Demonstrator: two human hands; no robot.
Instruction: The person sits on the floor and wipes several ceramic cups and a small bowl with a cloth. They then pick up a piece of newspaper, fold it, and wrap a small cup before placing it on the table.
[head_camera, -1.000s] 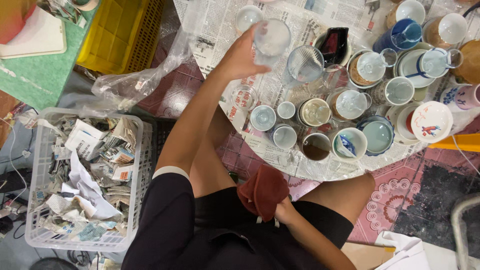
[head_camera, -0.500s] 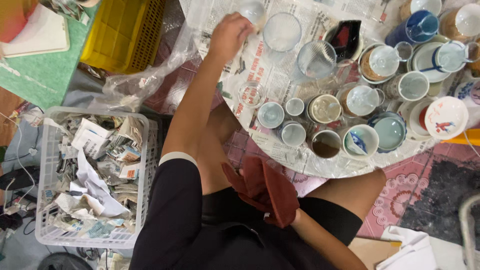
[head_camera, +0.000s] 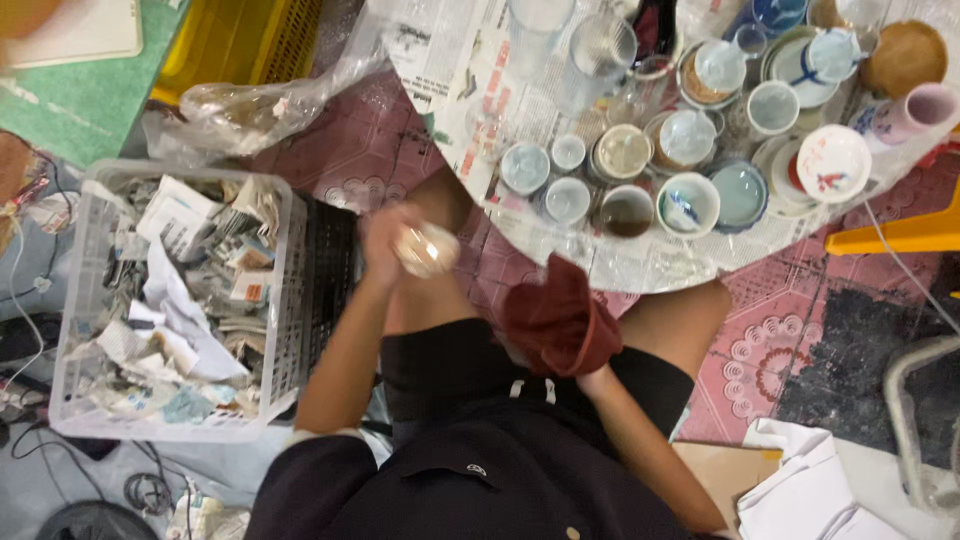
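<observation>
My left hand (head_camera: 383, 243) is drawn back over my lap and grips a small pale cup (head_camera: 428, 250), blurred by motion. Most of my right hand (head_camera: 592, 380) is hidden under the dark red cloth (head_camera: 557, 320) it holds by my right thigh. In front of my knees stands a round table (head_camera: 450, 60) covered with newspaper and clear plastic. Several small cups, bowls and saucers crowd it, among them a white bowl with a blue pattern (head_camera: 688, 204) and a cup of brown liquid (head_camera: 627, 210). Tall clear glasses (head_camera: 600, 50) stand at the back.
A white plastic basket (head_camera: 285, 300) full of crumpled paper sits to my left. Behind it lie a clear plastic bag (head_camera: 250, 100) and a yellow crate (head_camera: 240, 40). A yellow plastic piece (head_camera: 900, 235) juts in at right; white cloth (head_camera: 800, 490) lies at lower right.
My left hand has pulled back from the glasses on the table to above my lap, now holding a small cup. The red cloth stays in my right hand.
</observation>
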